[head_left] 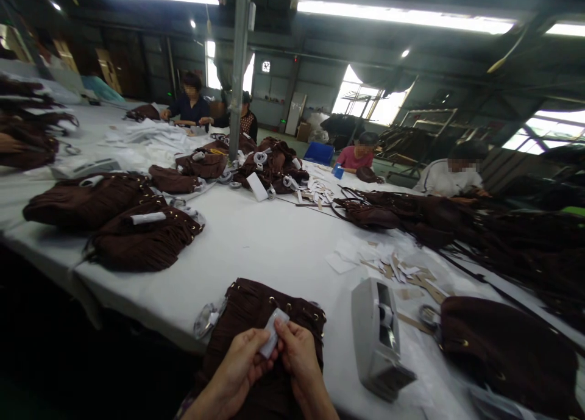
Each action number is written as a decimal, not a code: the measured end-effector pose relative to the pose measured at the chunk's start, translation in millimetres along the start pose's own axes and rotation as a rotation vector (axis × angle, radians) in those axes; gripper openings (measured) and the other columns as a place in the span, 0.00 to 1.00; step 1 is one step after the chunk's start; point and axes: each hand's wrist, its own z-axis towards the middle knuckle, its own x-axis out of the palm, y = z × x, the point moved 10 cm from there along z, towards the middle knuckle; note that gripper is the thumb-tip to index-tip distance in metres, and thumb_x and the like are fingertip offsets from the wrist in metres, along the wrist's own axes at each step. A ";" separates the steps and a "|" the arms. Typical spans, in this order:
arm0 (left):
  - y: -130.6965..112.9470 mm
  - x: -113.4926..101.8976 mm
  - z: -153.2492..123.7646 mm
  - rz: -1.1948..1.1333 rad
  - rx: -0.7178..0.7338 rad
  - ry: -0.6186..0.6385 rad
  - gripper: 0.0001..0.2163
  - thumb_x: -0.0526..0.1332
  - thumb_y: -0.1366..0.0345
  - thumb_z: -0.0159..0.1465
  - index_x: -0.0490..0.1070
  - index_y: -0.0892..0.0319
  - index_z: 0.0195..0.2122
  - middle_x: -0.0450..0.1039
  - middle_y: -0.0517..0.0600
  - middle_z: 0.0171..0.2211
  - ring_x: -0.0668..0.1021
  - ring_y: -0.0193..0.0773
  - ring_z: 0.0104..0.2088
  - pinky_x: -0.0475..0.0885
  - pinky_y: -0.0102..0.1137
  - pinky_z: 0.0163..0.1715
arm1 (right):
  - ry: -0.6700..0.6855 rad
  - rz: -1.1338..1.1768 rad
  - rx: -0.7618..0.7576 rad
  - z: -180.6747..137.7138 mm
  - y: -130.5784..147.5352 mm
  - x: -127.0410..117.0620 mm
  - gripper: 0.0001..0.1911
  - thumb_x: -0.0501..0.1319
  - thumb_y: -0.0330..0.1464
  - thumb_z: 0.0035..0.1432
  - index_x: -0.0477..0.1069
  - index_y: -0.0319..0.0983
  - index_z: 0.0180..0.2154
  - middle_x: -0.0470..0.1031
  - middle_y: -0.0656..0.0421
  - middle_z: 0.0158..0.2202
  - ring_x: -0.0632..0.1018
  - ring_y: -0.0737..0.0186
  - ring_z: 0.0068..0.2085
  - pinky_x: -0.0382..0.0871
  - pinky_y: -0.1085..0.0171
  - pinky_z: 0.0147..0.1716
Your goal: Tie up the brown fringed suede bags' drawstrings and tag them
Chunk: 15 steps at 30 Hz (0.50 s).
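Just above a dark brown bag (242, 307) with brass eyelets, both my hands pinch a small white wrapped piece (273, 333). My left hand (244, 356) grips its lower left side with the thumb on top. At its upper right, my right hand (297, 350) presses it between thumb and fingers. What lies inside the white wrap cannot be made out. The bag lies at the table's front edge, partly hidden under my hands and forearms. Clear wrapped hardware (206, 320) sticks out at the bag's left side.
A grey tape dispenser (381, 341) stands to the right, beside another brown bag (507, 353). Paper and card scraps (402, 267) lie behind it. Two stuffed brown bags (146, 240) rest at the left on the white table (256, 243). Several people work around the far side.
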 end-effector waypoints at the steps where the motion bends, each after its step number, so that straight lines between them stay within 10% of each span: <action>1: 1.5 -1.8 -0.6 -0.004 -0.004 -0.013 0.12 0.68 0.61 0.52 0.71 0.64 0.31 0.75 0.52 0.29 0.75 0.31 0.26 0.70 0.24 0.26 | -0.010 0.004 -0.003 -0.5 0.4 -0.2 0.24 0.67 0.49 0.39 0.62 0.37 0.16 0.60 0.66 0.09 0.62 0.74 0.12 0.48 0.72 0.13; 15: -14.8 -1.2 -0.5 0.119 0.202 -0.030 0.18 0.68 0.54 0.49 0.71 0.64 0.32 0.71 0.47 0.23 0.69 0.27 0.20 0.62 0.21 0.19 | 0.117 -0.243 0.000 -7.3 -2.9 1.7 0.24 0.62 0.51 0.47 0.68 0.35 0.28 0.64 0.67 0.14 0.56 0.78 0.11 0.43 0.72 0.11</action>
